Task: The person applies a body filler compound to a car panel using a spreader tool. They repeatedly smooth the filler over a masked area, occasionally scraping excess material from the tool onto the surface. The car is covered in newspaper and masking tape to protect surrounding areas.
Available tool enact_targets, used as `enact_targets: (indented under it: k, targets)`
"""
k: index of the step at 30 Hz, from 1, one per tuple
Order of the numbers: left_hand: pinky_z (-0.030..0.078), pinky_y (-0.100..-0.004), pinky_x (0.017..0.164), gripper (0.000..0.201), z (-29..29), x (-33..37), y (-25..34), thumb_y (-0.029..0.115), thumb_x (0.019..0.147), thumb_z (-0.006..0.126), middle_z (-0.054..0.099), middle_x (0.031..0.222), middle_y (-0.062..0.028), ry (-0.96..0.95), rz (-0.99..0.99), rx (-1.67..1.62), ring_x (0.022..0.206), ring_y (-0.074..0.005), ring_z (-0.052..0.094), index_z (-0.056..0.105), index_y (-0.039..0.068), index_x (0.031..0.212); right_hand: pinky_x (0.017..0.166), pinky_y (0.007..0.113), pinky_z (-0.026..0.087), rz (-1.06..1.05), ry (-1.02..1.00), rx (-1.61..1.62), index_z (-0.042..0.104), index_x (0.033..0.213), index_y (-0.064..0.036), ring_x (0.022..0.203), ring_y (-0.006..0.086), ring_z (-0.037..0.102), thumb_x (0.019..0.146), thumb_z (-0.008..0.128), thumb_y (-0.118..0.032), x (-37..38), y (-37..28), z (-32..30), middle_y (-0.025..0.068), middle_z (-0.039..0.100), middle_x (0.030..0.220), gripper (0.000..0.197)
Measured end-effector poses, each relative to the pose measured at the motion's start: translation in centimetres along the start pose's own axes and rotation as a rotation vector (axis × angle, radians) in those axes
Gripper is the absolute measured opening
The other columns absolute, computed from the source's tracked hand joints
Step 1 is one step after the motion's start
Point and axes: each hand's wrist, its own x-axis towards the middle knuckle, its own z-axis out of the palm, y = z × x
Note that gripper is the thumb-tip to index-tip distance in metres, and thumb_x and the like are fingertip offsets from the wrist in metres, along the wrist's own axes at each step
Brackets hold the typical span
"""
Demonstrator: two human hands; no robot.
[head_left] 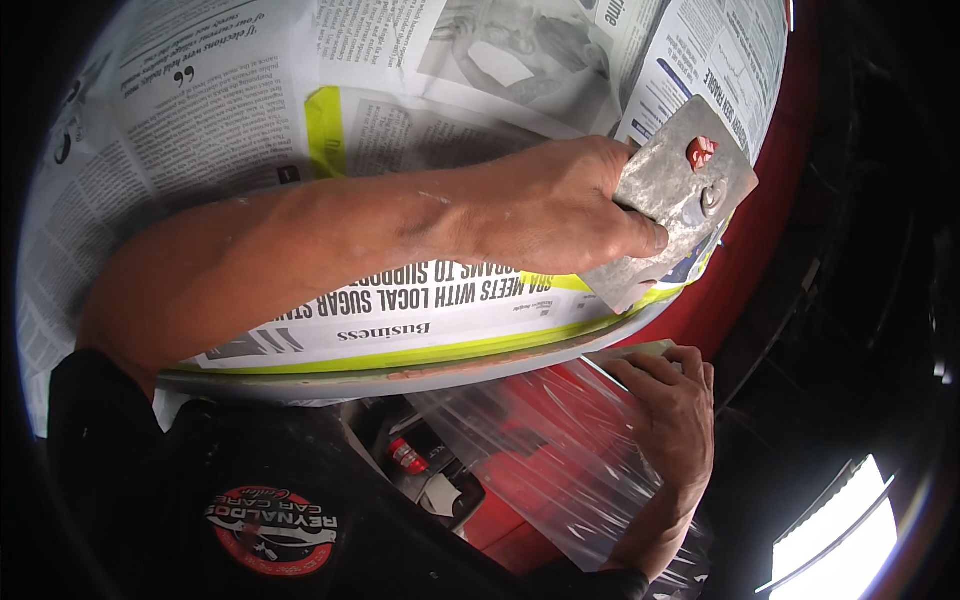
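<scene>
Grey metal made up the flat plate (pixel 682 188), clamped in the left hand (pixel 572 205) and tilted over the newspaper (pixel 225 105). A red lump (pixel 702 152) and a greyish dab (pixel 712 198) sat on its face — either could have slid off onto the newspaper if the lean had grown steeper. Below the plate, the right hand (pixel 668 400) had its fingers bent at a pale flat piece (pixel 645 349); whether it gripped that piece, one could not tell. A knock of the plate's lower corner against the grey rim (pixel 500 363), just beneath it, could have left a smear, and a snagged wrist could have dragged the clear plastic sheeting (pixel 520 430) lower still. The newspaper, crossed by yellow-green bands, lay creased on a curved surface under and left of the plate; a red panel (pixel 752 245) showed to the plate's right. Down and left of the plate was a dark shirt (pixel 400 540). Beyond the plate's right side the room was nearly black — except for a bright light (pixel 840 540) well below it.
</scene>
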Motion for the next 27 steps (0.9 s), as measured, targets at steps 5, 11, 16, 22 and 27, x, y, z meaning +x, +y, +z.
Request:
enact_targets:
  k: [5, 11, 16, 22, 27]
  targets:
    - [0.046, -0.032, 0.096, 0.033, 0.0, 0.2, -0.6, 0.018, 0.096, 0.061, 0.069, 0.116, -0.0095, 0.027, 0.029, 0.036, 0.106, -0.0158, 0.062, 0.061, 0.0, 0.125, 0.093, 0.039, 0.04, -0.001, 0.09, 0.014, 0.075, 0.11, -0.0216, 0.102, 0.0255, 0.053, 0.069, 0.062, 0.005, 0.4, -1.8, -0.5, -0.0034, 0.071, 0.111, 0.051]
    - [0.046, -0.0323, 0.097, 0.034, 0.0, 0.3, -0.1, 0.018, 0.096, 0.061, 0.069, 0.117, -0.0101, 0.01, -0.054, 0.101, 0.107, -0.0156, 0.062, 0.061, 0.0, 0.125, 0.092, 0.038, 0.039, -0.008, 0.046, 0.032, 0.074, 0.111, -0.0207, 0.102, 0.0256, 0.053, 0.065, 0.061, 0.007, 0.8, -2.2, 0.1, -0.0026, 0.071, 0.111, 0.055]
    - [0.046, -0.0327, 0.097, 0.033, -0.1, 0.2, -0.3, 0.017, 0.096, 0.061, 0.069, 0.117, -0.01, 0.019, -0.021, 0.061, 0.107, -0.0159, 0.062, 0.061, 0.001, 0.125, 0.091, 0.038, 0.04, -0.025, 0.043, 0.026, 0.074, 0.111, -0.0205, 0.102, 0.0255, 0.053, 0.064, 0.06, 0.007, 1.0, -2.4, 1.0, -0.0028, 0.071, 0.111, 0.056]
    - [0.046, -0.0328, 0.097, 0.033, -0.1, 0.3, -0.4, 0.017, 0.096, 0.062, 0.069, 0.117, -0.0095, 0.017, -0.002, 0.081, 0.107, -0.0162, 0.062, 0.061, 0.001, 0.125, 0.09, 0.038, 0.04, -0.019, 0.051, 0.022, 0.075, 0.108, -0.0199, 0.101, 0.0253, 0.054, 0.066, 0.061, 0.008, 0.2, -2.0, 0.3, -0.0026, 0.072, 0.109, 0.053]
    - [0.046, -0.0335, 0.097, 0.034, 0.0, 0.3, -0.4, 0.018, 0.096, 0.062, 0.069, 0.118, -0.01, 0.014, 0.002, 0.048, 0.107, -0.0168, 0.062, 0.06, 0.001, 0.126, 0.088, 0.04, 0.041, -0.068, 0.079, 0.014, 0.072, 0.112, -0.0239, 0.101, 0.0247, 0.053, 0.067, 0.064, 0.0, 0.3, -2.1, 1.1, -0.0069, 0.069, 0.11, 0.052]
